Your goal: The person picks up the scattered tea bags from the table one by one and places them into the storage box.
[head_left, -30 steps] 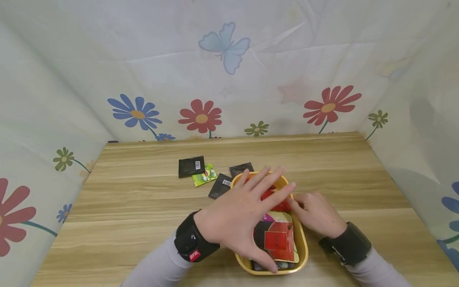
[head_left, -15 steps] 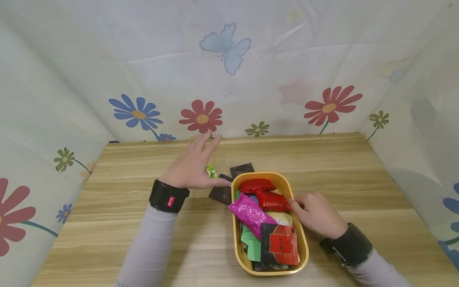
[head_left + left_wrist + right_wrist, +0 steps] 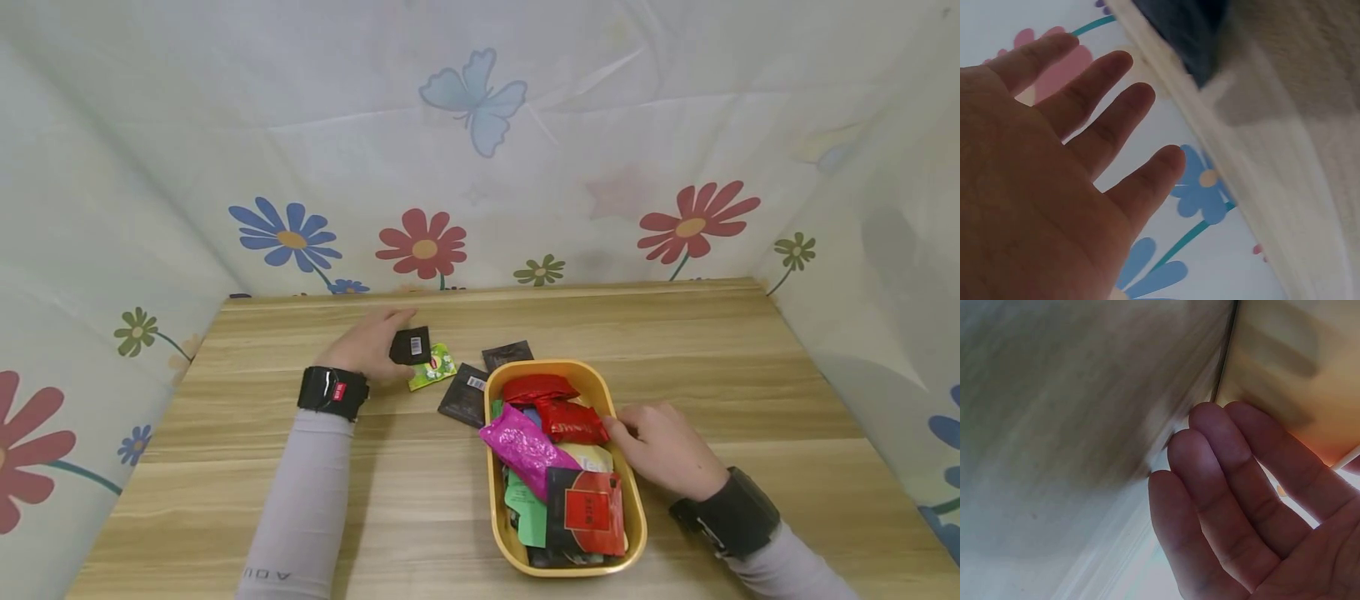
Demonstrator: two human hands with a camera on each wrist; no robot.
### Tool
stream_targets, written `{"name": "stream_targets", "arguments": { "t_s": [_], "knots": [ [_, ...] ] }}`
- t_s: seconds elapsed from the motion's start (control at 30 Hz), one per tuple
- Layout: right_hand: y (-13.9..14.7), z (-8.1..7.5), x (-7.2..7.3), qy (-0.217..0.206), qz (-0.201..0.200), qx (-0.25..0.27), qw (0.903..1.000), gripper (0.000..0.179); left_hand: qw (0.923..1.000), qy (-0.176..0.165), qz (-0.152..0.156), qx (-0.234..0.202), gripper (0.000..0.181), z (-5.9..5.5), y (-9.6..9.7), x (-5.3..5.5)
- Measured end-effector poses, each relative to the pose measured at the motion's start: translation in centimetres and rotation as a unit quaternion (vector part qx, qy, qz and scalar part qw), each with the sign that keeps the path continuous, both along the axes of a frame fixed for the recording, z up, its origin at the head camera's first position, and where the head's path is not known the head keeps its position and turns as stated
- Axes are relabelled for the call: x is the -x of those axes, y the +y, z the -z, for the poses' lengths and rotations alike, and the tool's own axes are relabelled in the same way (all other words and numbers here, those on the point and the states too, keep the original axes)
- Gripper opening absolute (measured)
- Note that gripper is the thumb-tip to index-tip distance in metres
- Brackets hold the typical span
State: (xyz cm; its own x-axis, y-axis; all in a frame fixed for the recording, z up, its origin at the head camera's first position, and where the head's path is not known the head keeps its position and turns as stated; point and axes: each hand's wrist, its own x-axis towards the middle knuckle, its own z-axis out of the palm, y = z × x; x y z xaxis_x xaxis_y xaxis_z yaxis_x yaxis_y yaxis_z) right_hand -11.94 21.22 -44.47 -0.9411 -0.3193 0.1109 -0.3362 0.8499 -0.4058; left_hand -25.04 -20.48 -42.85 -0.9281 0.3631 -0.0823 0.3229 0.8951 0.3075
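Note:
My left hand [image 3: 367, 346] reaches around a black sachet [image 3: 411, 345] on the table, thumb on the near side and fingers on the far side. In the left wrist view its fingers [image 3: 1110, 131] are extended and spread. A green tea sachet [image 3: 432, 367] lies partly under the black one. With thumb at the rim and fingers [image 3: 1210, 462] against the outer wall, my right hand [image 3: 667, 446] holds the yellow basket [image 3: 637, 521]. Inside it are red packets [image 3: 573, 421], a shiny magenta packet [image 3: 525, 446], a black-and-red packet [image 3: 588, 512] and green ones.
Two more black sachets lie on the wooden table [image 3: 247, 467]: one [image 3: 465, 395] by the basket's left side, the other [image 3: 507, 354] behind its far rim. Flower-printed fabric [image 3: 480, 192] walls in the table at the back and both sides.
My left hand has moved from over the basket leftward and down to the black sachet on the table. The right hand has stayed at the basket's rim.

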Motion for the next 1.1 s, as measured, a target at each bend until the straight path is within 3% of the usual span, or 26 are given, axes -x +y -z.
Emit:
{"name": "stream_targets", "arguments": {
  "t_s": [0.3,0.73,0.93,1.1],
  "knots": [
    [-0.1,-0.3,0.1,-0.004,0.0,-0.005,1.0,0.038,0.9997,-0.017,-0.018,-0.001,0.103,1.9,-0.9,1.0],
    [0.1,-0.3,-0.1,-0.004,0.002,-0.003,1.0,0.038,0.9996,-0.005,-0.025,-0.014,0.094,2.5,-1.3,1.4],
    [0.1,-0.4,-0.1,-0.007,0.001,-0.004,1.0,0.038,0.9995,0.01,-0.03,-0.002,0.089,1.6,-1.1,1.2],
    [0.1,-0.3,0.0,-0.007,0.0,-0.004,1.0,0.038,0.9987,0.041,-0.019,-0.022,0.085,-0.6,-0.1,0.4]
  ]
}}
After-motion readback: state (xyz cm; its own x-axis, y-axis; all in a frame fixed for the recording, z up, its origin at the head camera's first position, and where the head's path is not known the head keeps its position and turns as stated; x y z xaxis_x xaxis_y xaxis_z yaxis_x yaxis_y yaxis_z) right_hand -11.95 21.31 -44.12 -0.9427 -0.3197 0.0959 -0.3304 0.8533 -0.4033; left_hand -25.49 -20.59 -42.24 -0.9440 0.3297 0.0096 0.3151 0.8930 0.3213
